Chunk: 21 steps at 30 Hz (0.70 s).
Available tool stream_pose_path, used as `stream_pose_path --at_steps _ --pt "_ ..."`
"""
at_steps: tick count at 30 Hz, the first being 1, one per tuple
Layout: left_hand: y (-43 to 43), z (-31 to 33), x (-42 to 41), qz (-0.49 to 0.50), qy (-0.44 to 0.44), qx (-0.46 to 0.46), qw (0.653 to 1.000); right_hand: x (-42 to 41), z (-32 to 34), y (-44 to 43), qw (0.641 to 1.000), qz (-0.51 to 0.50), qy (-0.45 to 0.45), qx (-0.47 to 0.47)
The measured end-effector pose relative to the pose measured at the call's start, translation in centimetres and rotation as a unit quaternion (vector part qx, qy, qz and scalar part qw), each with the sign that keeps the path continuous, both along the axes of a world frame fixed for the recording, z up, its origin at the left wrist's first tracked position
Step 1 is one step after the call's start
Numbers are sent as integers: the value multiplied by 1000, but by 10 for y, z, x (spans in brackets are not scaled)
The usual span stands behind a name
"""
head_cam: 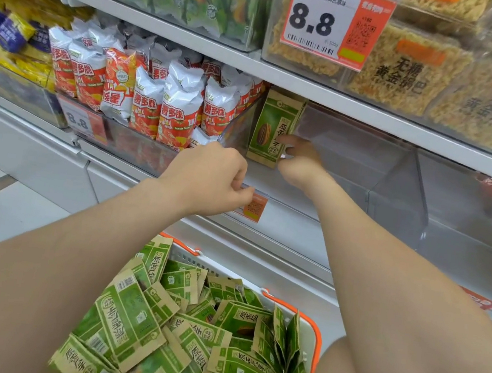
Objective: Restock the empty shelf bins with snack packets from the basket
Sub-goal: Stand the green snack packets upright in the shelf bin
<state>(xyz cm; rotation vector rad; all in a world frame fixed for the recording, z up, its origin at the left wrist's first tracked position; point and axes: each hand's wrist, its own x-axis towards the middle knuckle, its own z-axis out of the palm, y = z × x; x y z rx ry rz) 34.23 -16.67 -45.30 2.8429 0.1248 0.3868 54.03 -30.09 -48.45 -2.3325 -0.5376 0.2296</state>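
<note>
Grip: right hand (300,159) pinches the green packet (273,127) at its lower right edge, fingertips partly hidden. The packet stands upright at the far left of the clear bin (396,175). The left hand (211,175) curls over the bin's front lip. The basket (313,330) of matching packets sits near, cut off below.

Green packets (273,127): matt kraft paper | shelf bin (396,175): clear glossy plastic | tomato snack bags (180,105): shiny foil | basket (309,326): smooth white plastic, orange rim | shelf (284,75): smooth white finish

The upper price tag (311,22) reads 8.8, the lower-left tag (78,121) 8.8 too, red-and-white packets (180,108) 薯多脆, clear packs (401,78) 无糖黄金锅巴.
</note>
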Motion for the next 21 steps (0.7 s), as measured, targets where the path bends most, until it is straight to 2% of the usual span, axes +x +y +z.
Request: stream_pose_path --at_steps 5,9,12,14,17,21 --pt "-3 4 -1 -4 8 15 1000 -3 -2 -3 996 51 -26 -64" --pt "-6 6 -6 -17 60 20 998 -22 6 -6 986 66 -111 -103" --pt "-10 5 -10 -55 174 28 983 -50 20 -11 961 95 -250 -71" --pt "-12 0 -12 -77 297 1 952 -71 31 -16 937 150 -314 -34" --pt "-10 -9 -17 -70 426 5 902 -105 50 -21 909 236 -343 17" --pt "-8 -14 -27 -51 466 71 880 -140 59 -27 880 338 -332 -26"
